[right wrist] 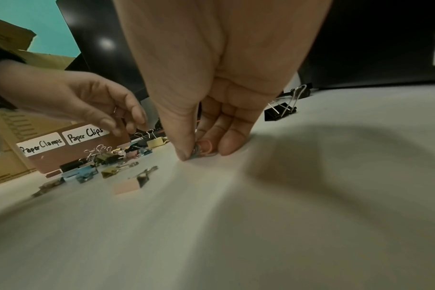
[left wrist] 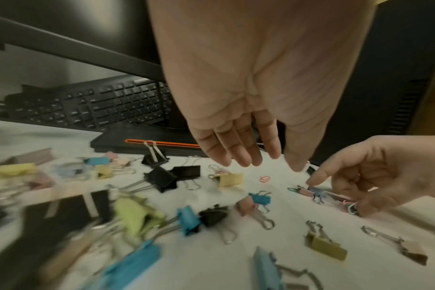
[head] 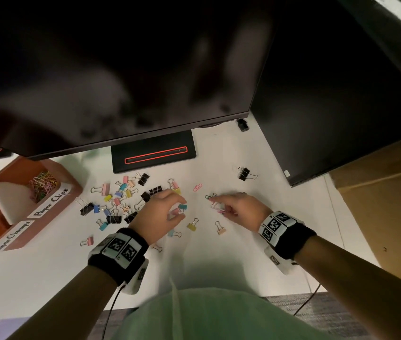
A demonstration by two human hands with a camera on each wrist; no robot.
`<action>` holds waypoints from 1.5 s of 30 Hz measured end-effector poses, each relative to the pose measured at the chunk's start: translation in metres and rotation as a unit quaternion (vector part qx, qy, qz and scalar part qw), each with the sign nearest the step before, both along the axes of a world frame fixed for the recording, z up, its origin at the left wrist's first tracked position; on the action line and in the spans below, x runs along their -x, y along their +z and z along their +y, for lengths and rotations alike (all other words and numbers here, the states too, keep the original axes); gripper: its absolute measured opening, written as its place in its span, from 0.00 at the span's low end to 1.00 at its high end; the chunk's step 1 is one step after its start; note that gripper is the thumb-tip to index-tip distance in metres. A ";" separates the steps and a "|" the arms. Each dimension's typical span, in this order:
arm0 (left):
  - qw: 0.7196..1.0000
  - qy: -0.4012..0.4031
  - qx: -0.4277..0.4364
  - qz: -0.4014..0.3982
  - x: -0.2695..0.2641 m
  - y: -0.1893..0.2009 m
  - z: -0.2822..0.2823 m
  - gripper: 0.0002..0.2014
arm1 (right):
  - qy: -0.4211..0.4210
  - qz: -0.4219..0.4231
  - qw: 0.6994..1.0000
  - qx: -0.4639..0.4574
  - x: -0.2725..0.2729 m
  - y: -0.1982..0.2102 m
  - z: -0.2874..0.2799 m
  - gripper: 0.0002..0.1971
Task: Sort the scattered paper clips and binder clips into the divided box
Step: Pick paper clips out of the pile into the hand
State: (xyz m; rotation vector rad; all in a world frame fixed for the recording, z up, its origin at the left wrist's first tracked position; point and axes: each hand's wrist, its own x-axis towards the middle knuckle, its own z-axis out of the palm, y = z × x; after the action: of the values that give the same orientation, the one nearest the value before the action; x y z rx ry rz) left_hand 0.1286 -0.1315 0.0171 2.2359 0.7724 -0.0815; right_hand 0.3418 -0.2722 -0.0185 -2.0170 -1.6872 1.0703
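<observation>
— Where are we in the sort?

— We're gathering paper clips. Our right hand (head: 237, 209) is down on the white desk (head: 255, 153), thumb and fingers pinching a small bunch of paper clips (right wrist: 202, 149) against the surface; pink and teal wire shows between them in the right wrist view.

— And the left hand (head: 160, 212)?

— It hovers above the binder clips (head: 120, 200), fingers relaxed and spread. In the left wrist view the palm looks empty. The right wrist view shows a glint of wire by the fingers, so we can't tell for sure that it holds nothing.

— Where's the divided box (head: 54, 165)?

— At the far left of the desk. Its "Paper Clips" compartment already holds a colourful heap, while the "Paper Clamps" side looks bare as far as we can see.

— So what does the next move call for?

— We judge the pinch must stay tight while lifting, since thin wire slips easily. A pink paper clip (head: 197, 187) lies just beyond the right hand and a dark one (head: 209, 196) at its fingertips, so we could collect those first. Then comes a carry across the scattered binder clips to the "Paper Clips" compartment.
</observation>
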 end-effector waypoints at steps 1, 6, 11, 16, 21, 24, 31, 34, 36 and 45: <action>1.000 -0.006 -0.008 -0.008 -0.009 0.000 -0.002 0.13 | 0.005 -0.010 1.000 0.002 -0.001 0.002 0.000 0.24; 0.996 -0.073 -0.034 0.031 -0.056 -0.014 -0.012 0.17 | -0.007 -0.018 1.000 -0.004 -0.006 0.003 -0.007 0.23; 0.990 -0.093 -0.052 0.090 -0.082 -0.030 -0.018 0.20 | -0.050 0.000 0.999 -0.003 -0.010 -0.001 -0.016 0.18; 0.991 -0.097 -0.065 0.069 -0.091 -0.037 -0.025 0.18 | -0.068 0.000 0.998 -0.001 -0.013 -0.005 -0.018 0.17; 0.992 -0.102 -0.052 0.055 -0.094 -0.041 -0.022 0.10 | -0.057 0.007 0.998 -0.023 -0.015 -0.009 -0.017 0.13; 0.992 -0.096 -0.052 0.059 -0.092 -0.043 -0.018 0.10 | -0.076 0.009 0.997 -0.015 -0.017 -0.010 -0.019 0.11; 0.999 0.047 -0.008 -0.022 -0.072 -0.033 0.002 0.06 | -0.095 0.017 0.995 -0.001 -0.017 -0.011 -0.018 0.11; 0.997 0.060 -0.054 -0.001 -0.066 -0.031 0.003 0.13 | -0.101 0.028 0.995 0.003 -0.017 -0.012 -0.018 0.13; 0.997 0.005 -0.074 -0.012 -0.069 -0.030 -0.004 0.15 | -0.109 0.028 0.994 0.006 -0.016 -0.011 -0.018 0.15; 0.990 -0.102 -0.082 0.060 -0.093 -0.043 -0.037 0.07 | -0.144 0.003 0.989 -0.032 -0.016 -0.014 -0.020 0.12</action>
State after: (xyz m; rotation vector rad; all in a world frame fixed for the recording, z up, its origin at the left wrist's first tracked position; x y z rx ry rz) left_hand 0.2216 -0.1687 -0.0255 2.4801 0.6290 -0.2613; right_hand 0.3579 -0.2921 -0.0322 -2.1319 -1.3547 0.9099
